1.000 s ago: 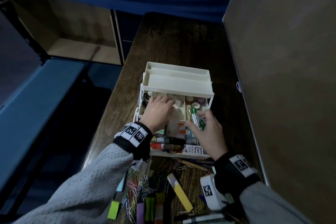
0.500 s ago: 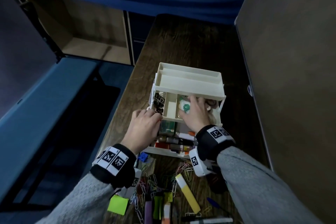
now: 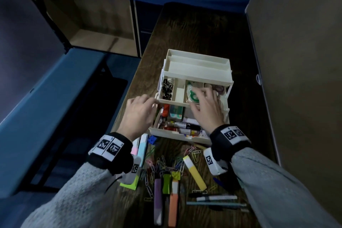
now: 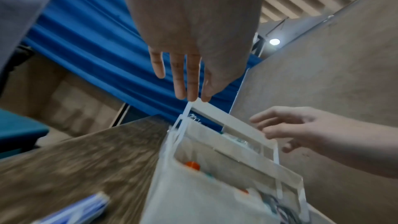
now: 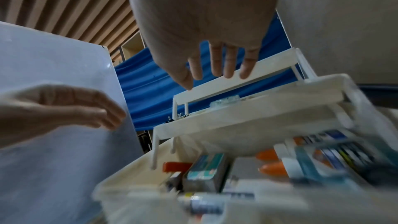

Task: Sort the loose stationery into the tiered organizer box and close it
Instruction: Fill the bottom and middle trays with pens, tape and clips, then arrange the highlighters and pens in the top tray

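Note:
The white tiered organizer (image 3: pixel 198 72) stands fanned open on the dark wooden table. Its middle tray holds black binder clips (image 3: pixel 167 89) and a green tape roll (image 3: pixel 192 95); the bottom tier (image 3: pixel 177 134) holds markers and small boxes. My left hand (image 3: pixel 148 104) is at the middle tray's left front corner, and in the left wrist view its straight fingertips (image 4: pixel 189 97) touch a white hinge arm (image 4: pixel 183 120). My right hand (image 3: pixel 203 102) hovers over the tape roll with fingers spread and holds nothing. In the right wrist view its fingers (image 5: pixel 228 72) reach the top tray's edge (image 5: pixel 226 83).
Loose items lie on the table in front of the box: coloured paper clips (image 3: pixel 166 164), a yellow highlighter (image 3: pixel 194 172), purple (image 3: pixel 158 200) and orange (image 3: pixel 173 206) highlighters, pens (image 3: pixel 216 200) and green sticky notes (image 3: pixel 129 185). A tall board (image 3: pixel 296 79) walls the right side.
My right hand carried a green item into the middle tray and has let go, fingers now spread. My left hand moved out of the tray to its left front corner.

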A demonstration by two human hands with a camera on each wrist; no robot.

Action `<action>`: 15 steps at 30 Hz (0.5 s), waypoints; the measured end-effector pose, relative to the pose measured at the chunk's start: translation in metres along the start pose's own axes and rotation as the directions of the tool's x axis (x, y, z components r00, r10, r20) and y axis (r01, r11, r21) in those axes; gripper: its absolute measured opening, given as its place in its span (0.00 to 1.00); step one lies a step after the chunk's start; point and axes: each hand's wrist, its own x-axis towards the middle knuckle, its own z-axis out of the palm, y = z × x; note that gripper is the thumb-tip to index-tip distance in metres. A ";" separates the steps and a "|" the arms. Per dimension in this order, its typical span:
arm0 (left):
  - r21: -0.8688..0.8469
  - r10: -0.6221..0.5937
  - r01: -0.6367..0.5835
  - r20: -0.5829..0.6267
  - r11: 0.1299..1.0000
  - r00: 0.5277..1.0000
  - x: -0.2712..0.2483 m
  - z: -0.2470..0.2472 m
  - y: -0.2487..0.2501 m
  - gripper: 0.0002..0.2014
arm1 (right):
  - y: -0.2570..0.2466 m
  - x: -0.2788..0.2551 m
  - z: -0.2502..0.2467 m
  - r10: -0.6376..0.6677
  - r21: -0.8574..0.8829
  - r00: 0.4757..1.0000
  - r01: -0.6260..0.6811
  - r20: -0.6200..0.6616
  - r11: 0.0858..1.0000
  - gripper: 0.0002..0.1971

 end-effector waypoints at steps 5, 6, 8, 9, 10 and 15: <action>-0.023 -0.130 0.131 0.049 0.991 0.990 -0.060 0.003 -0.028 0.07 | 0.009 -0.079 0.011 -0.026 0.244 0.998 0.012 0.055 0.970 0.03; -0.028 -0.128 0.132 0.097 0.991 0.987 -0.072 0.007 -0.033 0.06 | 0.015 -0.097 0.017 0.017 0.235 0.991 -0.048 0.131 0.971 0.05; -0.072 -0.121 0.135 0.173 0.988 0.978 -0.091 0.016 -0.038 0.05 | 0.028 -0.128 0.030 0.150 0.104 0.943 -0.188 0.298 0.977 0.04; -0.096 -0.121 0.142 0.197 0.985 0.973 -0.099 0.020 -0.039 0.05 | 0.033 -0.141 0.037 0.216 0.026 0.905 -0.243 0.367 0.970 0.03; -0.112 -0.121 0.148 0.218 0.983 0.968 -0.105 0.025 -0.039 0.06 | 0.036 -0.153 0.043 0.270 -0.030 0.867 -0.283 0.418 0.959 0.05; -0.088 -0.127 0.164 0.320 0.983 0.939 -0.118 0.044 -0.033 0.07 | 0.033 -0.179 0.069 0.321 -0.144 0.833 -0.287 0.450 0.947 0.15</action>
